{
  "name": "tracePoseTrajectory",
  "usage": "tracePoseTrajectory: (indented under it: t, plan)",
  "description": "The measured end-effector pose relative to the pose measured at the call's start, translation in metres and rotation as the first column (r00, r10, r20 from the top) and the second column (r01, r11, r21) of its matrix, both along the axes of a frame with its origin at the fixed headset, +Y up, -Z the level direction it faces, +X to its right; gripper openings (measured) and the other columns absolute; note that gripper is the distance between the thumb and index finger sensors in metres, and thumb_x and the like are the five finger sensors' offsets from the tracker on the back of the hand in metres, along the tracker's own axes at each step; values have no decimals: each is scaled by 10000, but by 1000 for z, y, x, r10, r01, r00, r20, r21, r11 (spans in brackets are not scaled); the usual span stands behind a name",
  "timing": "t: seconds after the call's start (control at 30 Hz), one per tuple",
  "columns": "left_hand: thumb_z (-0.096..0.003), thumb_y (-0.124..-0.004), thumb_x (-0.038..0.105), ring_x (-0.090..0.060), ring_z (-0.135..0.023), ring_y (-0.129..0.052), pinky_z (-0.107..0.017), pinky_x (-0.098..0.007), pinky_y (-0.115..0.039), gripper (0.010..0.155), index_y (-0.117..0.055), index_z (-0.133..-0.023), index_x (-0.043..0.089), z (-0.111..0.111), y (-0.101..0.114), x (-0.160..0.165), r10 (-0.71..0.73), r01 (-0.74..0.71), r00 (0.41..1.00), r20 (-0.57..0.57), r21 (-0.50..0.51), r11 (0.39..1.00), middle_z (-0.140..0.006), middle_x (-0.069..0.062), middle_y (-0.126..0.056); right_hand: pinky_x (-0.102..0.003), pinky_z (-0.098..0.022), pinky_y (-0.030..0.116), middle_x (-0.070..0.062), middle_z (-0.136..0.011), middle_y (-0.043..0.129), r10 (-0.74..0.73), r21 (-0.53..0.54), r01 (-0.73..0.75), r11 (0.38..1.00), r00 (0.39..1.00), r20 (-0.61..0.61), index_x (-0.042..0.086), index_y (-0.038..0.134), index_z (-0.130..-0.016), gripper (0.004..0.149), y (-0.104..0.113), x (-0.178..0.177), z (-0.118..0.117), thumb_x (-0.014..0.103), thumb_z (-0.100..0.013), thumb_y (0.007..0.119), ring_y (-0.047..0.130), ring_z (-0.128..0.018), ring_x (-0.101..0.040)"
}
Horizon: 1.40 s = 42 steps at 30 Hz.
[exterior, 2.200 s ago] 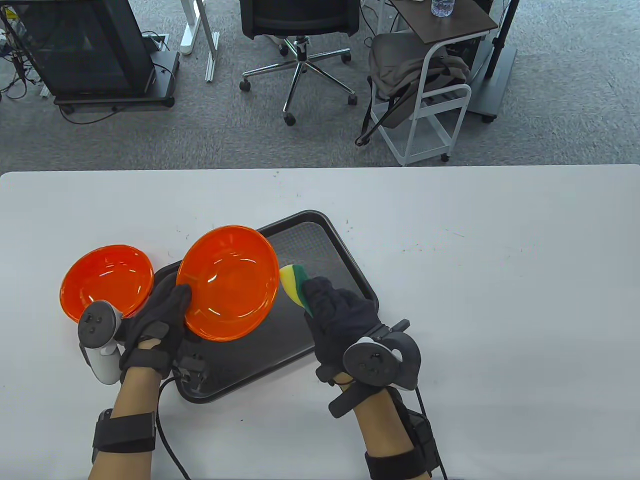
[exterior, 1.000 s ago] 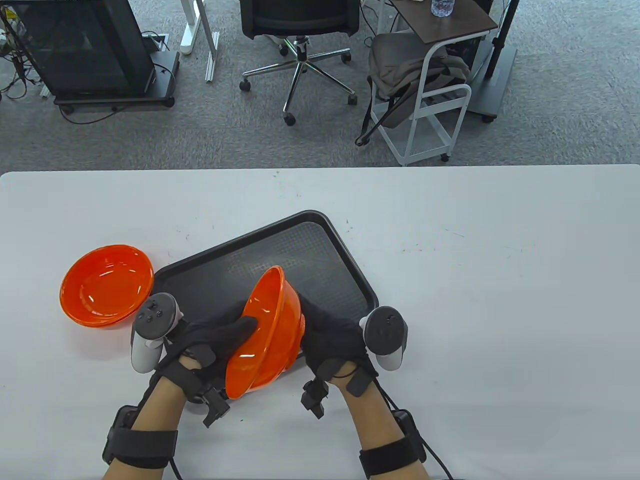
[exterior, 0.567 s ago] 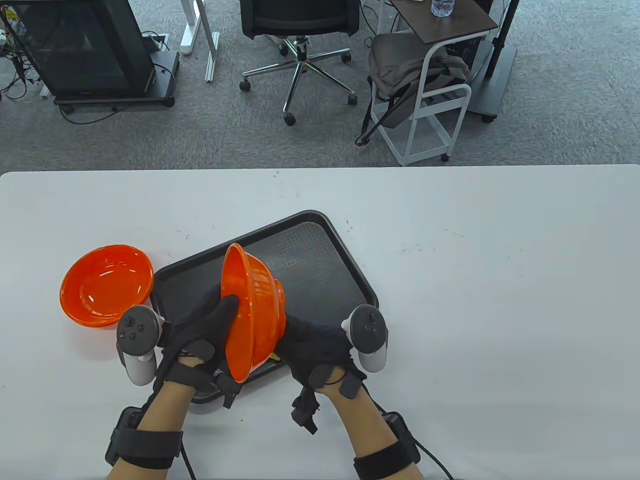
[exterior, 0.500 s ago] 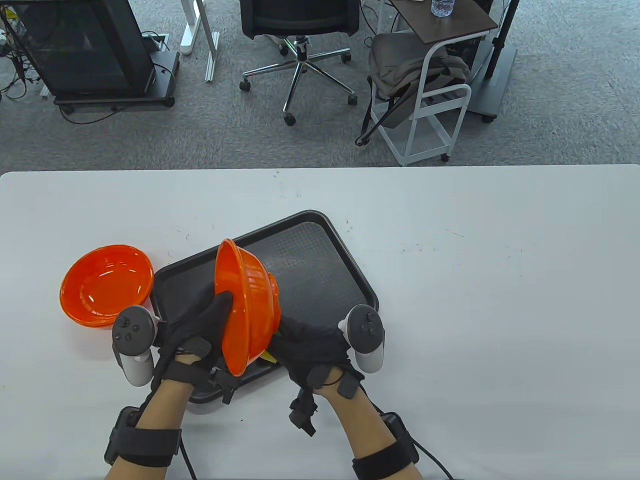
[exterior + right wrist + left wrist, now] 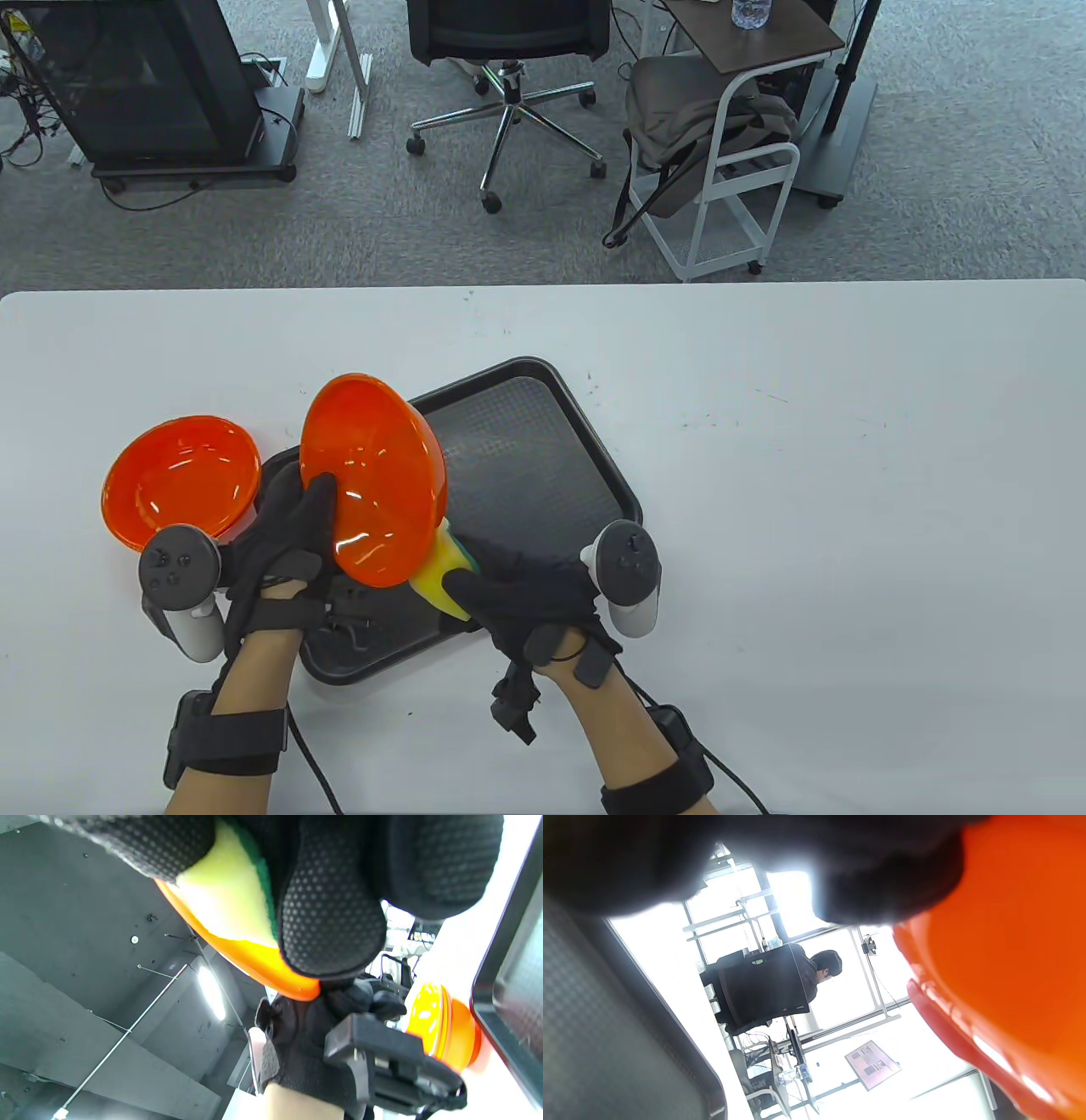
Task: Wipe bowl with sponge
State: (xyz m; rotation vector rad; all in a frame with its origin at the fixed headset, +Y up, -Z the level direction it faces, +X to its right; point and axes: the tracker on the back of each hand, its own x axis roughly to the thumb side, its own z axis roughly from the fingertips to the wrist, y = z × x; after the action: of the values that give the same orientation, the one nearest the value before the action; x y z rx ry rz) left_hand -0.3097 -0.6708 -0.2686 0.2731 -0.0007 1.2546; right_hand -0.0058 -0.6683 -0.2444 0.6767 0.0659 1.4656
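My left hand [image 5: 284,543] grips an orange bowl [image 5: 373,480] by its near-left rim and holds it tilted above the black tray [image 5: 543,441], its inside facing up and toward me. The bowl fills the right of the left wrist view [image 5: 1009,955]. My right hand [image 5: 530,594] grips a yellow and green sponge [image 5: 441,573] and presses it against the bowl's outer underside. In the right wrist view the sponge [image 5: 225,895] lies against the bowl's rim [image 5: 263,971] between my fingers [image 5: 331,912].
A stack of orange bowls [image 5: 180,482] sits on the white table [image 5: 806,475] left of the tray, also seen in the right wrist view [image 5: 441,1027]. Beyond the table's far edge stand an office chair [image 5: 509,51] and a white cart [image 5: 730,153].
The bowl has turned from edge-on, with its underside showing, back to its inside facing up, and has moved up and left. The sponge, hidden before, now shows under the bowl's lower edge.
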Motion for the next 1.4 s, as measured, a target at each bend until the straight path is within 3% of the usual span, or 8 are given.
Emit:
tracePoseTrajectory:
  t: [0.3, 0.4, 0.53, 0.83, 1.0, 1.23, 1.4]
  plan:
    - [-522, -794, 483, -28, 43, -932, -62, -299, -925, 565, -752, -927, 91, 0, 0, -1, -79, 79, 997, 3, -55, 995, -309, 55, -989, -457, -310, 833, -273, -731, 910, 54, 190, -99, 977, 971, 232, -44, 614, -875, 534, 16, 22, 3, 336, -551, 802, 1013, -454, -284]
    - [-522, -798, 484, -27, 56, -923, -52, -297, -921, 568, -757, -930, 91, -2, -1, 3, -88, 92, 995, 56, -77, 993, -295, 56, -989, -470, -343, 819, -255, -780, 897, 91, 255, -185, 949, 935, 342, 12, 618, -910, 515, 18, 27, 6, 326, -546, 804, 990, -503, -297]
    - [-523, -801, 490, -27, 61, -919, -49, -297, -920, 578, -754, -939, 93, -4, -4, 10, -84, 103, 983, 161, -113, 988, -288, 55, -989, -492, -389, 792, -225, -859, 860, 77, 265, -187, 946, 923, 378, 92, 607, -952, 497, 16, 33, 4, 316, -547, 789, 951, -575, -319]
    - [-522, -800, 498, -27, 65, -916, -45, -298, -919, 592, -747, -946, 88, -5, -7, 27, -27, 93, 934, 357, -168, 981, -282, 56, -990, -519, -438, 760, -188, -947, 797, 3, 188, -69, 980, 944, 331, 180, 583, -985, 482, 2, 39, -6, 304, -554, 759, 887, -678, -359]
    - [-527, -788, 508, -26, 58, -918, -50, -297, -920, 600, -736, -947, 83, -2, -5, 46, 4, 84, 871, 491, -157, 984, -290, 58, -988, -525, -443, 758, -189, -953, 791, 4, 141, -47, 989, 957, 289, 172, 579, -985, 481, -5, 37, -10, 296, -553, 753, 883, -689, -365]
    - [-537, -754, 508, -21, 56, -916, -54, -291, -921, 582, -733, -951, 100, 3, 0, 57, 53, -38, 884, 465, -41, 998, -291, 71, -983, -515, -413, 786, -224, -887, 834, -45, -5, 46, 999, 994, 98, 76, 569, -964, 498, -21, 16, -13, 288, -551, 750, 945, -615, -335]
    - [-541, -744, 512, -19, 47, -920, -63, -288, -923, 578, -726, -953, 107, 3, -2, 56, 137, -150, 913, 385, 2, 989, -302, 74, -981, -505, -396, 799, -245, -850, 849, -17, -31, 16, 999, 1000, -20, 27, 569, -941, 505, -22, -2, -7, 290, -550, 751, 965, -581, -327]
